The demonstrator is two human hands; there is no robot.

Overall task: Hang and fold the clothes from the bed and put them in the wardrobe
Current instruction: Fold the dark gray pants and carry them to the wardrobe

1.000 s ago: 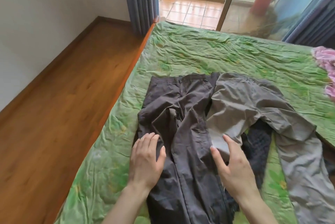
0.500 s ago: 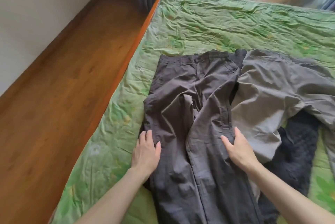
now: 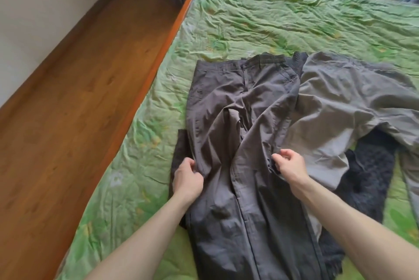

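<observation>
Dark trousers (image 3: 238, 143) lie flat on the green bed cover (image 3: 260, 25), near the bed's left edge, with lots of bare cover beyond them. Their long way runs from the person toward the window, waistband at the far end. The left hand (image 3: 187, 178) pinches the left side seam, and the right hand (image 3: 289, 163) pinches the right side, just beside the lighter grey trousers (image 3: 340, 102).

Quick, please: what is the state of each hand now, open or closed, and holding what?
Left hand: closed, gripping the left edge of the dark trousers.
Right hand: closed, pinching their right edge.
</observation>
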